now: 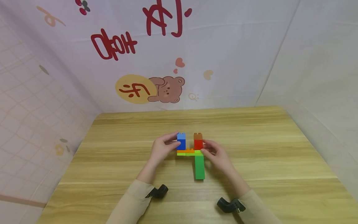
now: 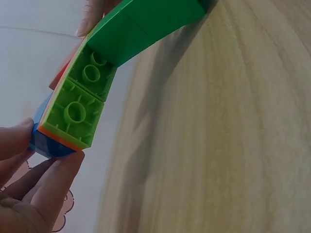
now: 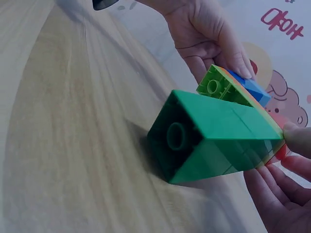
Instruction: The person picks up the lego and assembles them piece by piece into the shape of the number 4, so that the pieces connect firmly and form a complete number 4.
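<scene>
A toy-brick build is held between both hands. My left hand (image 1: 160, 148) pinches the blue bricks (image 1: 181, 144) at its left end between thumb and fingers. My right hand (image 1: 220, 157) grips the other end, around the red brick (image 1: 198, 144), with the thumb by the lime layer. An orange-brown brick (image 1: 198, 136) tops the red one. Below run a thin orange brick (image 1: 181, 151) and lime bricks (image 2: 73, 116), whose hollow undersides show in the left wrist view. A green column (image 1: 199, 168) hangs under the right end; its hollow bottom end (image 3: 176, 137) shows in the right wrist view.
The wood-grain table (image 1: 117, 174) lies beneath the build, which casts a shadow on it. Behind stands a pale cloth backdrop (image 1: 232, 56) with red characters and a bear (image 1: 169, 90). Black wrist cameras (image 1: 160, 191) sit at both cuffs.
</scene>
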Available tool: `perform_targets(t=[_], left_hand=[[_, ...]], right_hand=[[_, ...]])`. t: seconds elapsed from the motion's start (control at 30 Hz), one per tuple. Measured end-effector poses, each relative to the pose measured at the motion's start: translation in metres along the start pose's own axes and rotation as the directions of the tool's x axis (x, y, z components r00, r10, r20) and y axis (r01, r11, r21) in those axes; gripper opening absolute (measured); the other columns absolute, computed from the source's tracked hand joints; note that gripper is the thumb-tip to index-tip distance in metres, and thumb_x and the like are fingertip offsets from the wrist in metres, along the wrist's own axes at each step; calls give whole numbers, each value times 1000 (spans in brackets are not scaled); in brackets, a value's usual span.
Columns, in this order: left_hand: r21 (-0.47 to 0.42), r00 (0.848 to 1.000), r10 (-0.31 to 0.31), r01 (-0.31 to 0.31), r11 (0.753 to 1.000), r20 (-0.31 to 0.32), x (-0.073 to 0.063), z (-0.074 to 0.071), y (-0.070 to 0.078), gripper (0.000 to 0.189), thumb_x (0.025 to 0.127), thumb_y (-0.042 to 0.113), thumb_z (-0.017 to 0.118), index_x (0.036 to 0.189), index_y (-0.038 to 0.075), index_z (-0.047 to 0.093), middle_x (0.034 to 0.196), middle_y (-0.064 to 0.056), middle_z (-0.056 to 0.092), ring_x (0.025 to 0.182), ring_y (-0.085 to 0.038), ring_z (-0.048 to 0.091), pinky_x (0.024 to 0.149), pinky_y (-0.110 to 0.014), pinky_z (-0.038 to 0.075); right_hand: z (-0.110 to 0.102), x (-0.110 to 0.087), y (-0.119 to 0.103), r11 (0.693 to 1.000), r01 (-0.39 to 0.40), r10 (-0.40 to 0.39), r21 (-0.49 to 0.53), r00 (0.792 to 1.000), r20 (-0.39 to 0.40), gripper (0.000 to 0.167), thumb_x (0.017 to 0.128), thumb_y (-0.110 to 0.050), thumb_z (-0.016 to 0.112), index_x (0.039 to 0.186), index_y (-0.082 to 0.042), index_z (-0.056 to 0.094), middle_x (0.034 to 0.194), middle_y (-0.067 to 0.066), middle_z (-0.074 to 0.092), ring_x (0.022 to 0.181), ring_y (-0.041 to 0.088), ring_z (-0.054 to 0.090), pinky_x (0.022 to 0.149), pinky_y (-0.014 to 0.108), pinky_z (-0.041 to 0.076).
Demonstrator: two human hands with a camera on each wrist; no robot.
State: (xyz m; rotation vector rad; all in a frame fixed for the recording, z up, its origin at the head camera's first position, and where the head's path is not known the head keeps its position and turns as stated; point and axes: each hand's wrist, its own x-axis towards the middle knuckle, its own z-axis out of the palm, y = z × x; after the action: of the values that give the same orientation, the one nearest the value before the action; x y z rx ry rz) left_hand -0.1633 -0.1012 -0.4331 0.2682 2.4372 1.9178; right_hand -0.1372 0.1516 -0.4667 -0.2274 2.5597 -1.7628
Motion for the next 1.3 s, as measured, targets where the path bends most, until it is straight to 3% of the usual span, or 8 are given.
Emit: perform_targets(t=[0.2,0.43,0.8,1.0,1.3], left_hand=[[41,998,-53,55,998,-42,5,4,-6,42,87,14,78,128,9,68,118,-12,69,106,-26,67,86,-34,56],[30,991,-113,116,993,-77,7,9,-11,42,86,14,79,127,12,69,119,-12,69,109,-26,66,87,-34,55],[-65,992,-112,115,991,57,2,8,-18,53,87,1,74,137,5,59,133,-19,60,115,-32,63,93,-37,52],[-72,991,-118,123,990,71,1,9,-20,55,87,0,74,139,2,55,133,-20,60,116,-32,62,93,-35,52],[-76,993,-112,115,990,47,1,11,-22,52,88,-4,70,138,-2,55,131,-25,59,117,-36,61,93,-36,52]], right_hand=[[4,2,5,998,-25,25,52,1000,11,47,95,-18,68,138,-5,56,123,13,65,110,27,62,99,42,49],[4,1,5,993,-69,68,95,998,15,48,94,-18,70,139,-7,56,127,11,63,113,26,61,100,41,48],[4,0,12,992,-59,57,108,998,19,50,93,-23,71,138,-6,57,124,13,64,114,26,61,96,34,50],[4,-4,13,997,-47,45,69,999,20,49,93,-24,71,136,-4,59,122,13,66,111,27,62,93,36,52],[5,-4,13,999,-48,48,0,999,20,46,93,-21,71,134,-3,61,130,13,63,118,29,60,100,43,48]])
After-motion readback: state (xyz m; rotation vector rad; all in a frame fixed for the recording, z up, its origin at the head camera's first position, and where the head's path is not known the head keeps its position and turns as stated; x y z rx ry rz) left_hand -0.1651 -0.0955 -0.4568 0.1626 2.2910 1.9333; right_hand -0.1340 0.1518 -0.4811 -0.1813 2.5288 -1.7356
